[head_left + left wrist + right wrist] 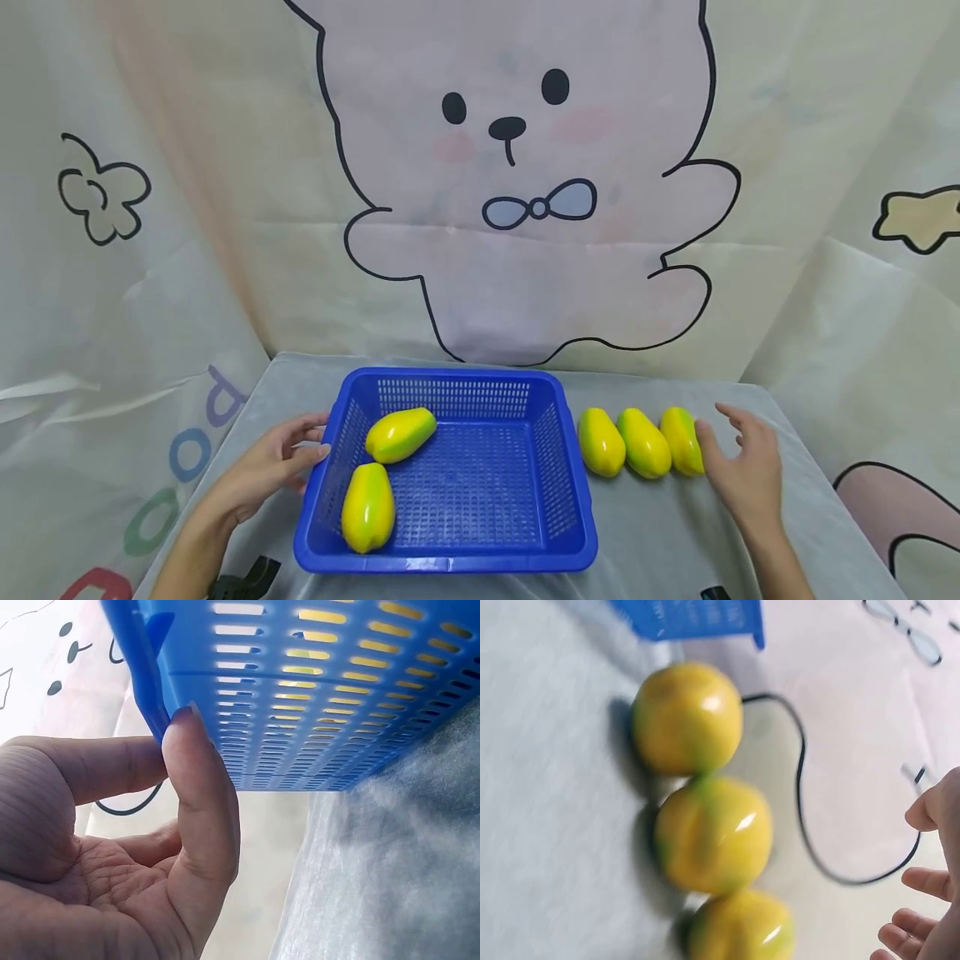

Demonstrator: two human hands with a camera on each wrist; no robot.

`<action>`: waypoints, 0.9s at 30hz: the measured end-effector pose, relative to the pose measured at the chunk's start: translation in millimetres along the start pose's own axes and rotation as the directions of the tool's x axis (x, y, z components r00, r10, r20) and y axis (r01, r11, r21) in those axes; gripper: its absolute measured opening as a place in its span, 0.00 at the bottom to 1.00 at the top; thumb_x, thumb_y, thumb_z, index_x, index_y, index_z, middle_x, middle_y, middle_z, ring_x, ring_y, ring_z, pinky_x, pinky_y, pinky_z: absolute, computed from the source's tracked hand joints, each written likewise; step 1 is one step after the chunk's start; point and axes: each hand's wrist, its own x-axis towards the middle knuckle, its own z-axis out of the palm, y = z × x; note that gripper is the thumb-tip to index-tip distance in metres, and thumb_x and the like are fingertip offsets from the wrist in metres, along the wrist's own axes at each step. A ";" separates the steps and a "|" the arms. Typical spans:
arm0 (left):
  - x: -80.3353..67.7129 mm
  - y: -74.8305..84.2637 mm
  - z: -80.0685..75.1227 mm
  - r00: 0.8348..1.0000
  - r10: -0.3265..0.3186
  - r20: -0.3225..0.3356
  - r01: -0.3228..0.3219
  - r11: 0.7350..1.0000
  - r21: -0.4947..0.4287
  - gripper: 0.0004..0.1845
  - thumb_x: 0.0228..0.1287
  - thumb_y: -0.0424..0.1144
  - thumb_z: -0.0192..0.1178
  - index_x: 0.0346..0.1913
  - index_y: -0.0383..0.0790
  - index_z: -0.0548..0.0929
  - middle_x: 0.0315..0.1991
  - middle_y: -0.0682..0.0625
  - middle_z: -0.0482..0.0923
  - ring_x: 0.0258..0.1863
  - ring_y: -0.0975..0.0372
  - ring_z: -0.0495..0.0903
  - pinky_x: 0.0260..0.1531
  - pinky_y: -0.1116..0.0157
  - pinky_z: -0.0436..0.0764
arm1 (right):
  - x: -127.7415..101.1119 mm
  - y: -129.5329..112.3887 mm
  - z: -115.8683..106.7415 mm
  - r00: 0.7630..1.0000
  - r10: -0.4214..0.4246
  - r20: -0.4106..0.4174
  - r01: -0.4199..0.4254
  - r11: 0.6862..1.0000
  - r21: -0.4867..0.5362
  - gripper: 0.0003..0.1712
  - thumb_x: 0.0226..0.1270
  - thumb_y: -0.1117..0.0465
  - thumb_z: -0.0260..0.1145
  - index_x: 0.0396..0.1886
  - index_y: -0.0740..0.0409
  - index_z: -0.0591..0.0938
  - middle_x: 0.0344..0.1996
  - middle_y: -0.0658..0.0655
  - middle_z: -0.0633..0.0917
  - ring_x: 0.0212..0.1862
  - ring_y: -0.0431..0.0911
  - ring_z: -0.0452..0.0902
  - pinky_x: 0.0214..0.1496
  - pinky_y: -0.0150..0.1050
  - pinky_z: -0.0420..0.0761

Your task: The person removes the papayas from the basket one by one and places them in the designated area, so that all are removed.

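Three papayas (641, 442) right of the basket (450, 562) may roll (left hand (273, 467) touches its rim) if your open right hand (742, 471) nudges them.

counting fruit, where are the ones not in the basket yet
Head view: three papayas lie in a row on the table right of the blue basket, beside the open right hand.

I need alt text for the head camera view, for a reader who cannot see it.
A blue basket on a grey table holds two yellow-green papayas. The left hand touches its left rim; the open right hand reaches three more papayas beside it.
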 end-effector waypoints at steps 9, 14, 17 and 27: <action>-0.4 -3.6 -0.7 1.000 0.009 0.023 -0.009 1.000 -0.017 0.40 0.77 0.43 0.61 0.81 0.29 0.56 0.69 0.27 0.70 0.44 0.55 0.84 0.36 0.58 0.90 | -17.9 -46.6 4.3 0.987 -0.158 0.000 0.158 0.984 0.086 0.21 0.70 0.64 0.70 0.61 0.65 0.83 0.65 0.68 0.78 0.64 0.59 0.72 0.58 0.13 0.60; 3.3 -0.8 -1.2 0.999 0.018 0.027 -0.018 1.000 -0.015 0.41 0.77 0.43 0.61 0.81 0.28 0.55 0.69 0.27 0.70 0.44 0.55 0.85 0.36 0.58 0.90 | -25.6 -72.3 9.1 0.948 -0.303 0.101 0.292 0.951 0.106 0.21 0.70 0.65 0.71 0.61 0.61 0.83 0.65 0.65 0.79 0.62 0.57 0.74 0.60 0.11 0.61; 4.5 0.4 -1.7 0.999 0.022 0.027 -0.022 1.000 -0.006 0.41 0.77 0.43 0.61 0.81 0.28 0.55 0.69 0.26 0.70 0.44 0.55 0.85 0.36 0.58 0.91 | -28.6 -90.3 12.8 0.909 -0.375 0.183 0.353 0.925 0.143 0.21 0.71 0.64 0.71 0.63 0.57 0.83 0.65 0.62 0.80 0.62 0.55 0.76 0.61 0.13 0.66; 6.0 -0.7 -4.1 0.999 0.004 0.032 -0.004 1.000 0.018 0.41 0.78 0.44 0.60 0.81 0.28 0.54 0.69 0.26 0.70 0.46 0.54 0.84 0.38 0.57 0.91 | -19.0 -158.6 29.5 0.690 -0.543 0.479 0.503 0.835 0.222 0.23 0.75 0.54 0.70 0.67 0.46 0.82 0.69 0.54 0.79 0.69 0.54 0.78 0.66 0.61 0.83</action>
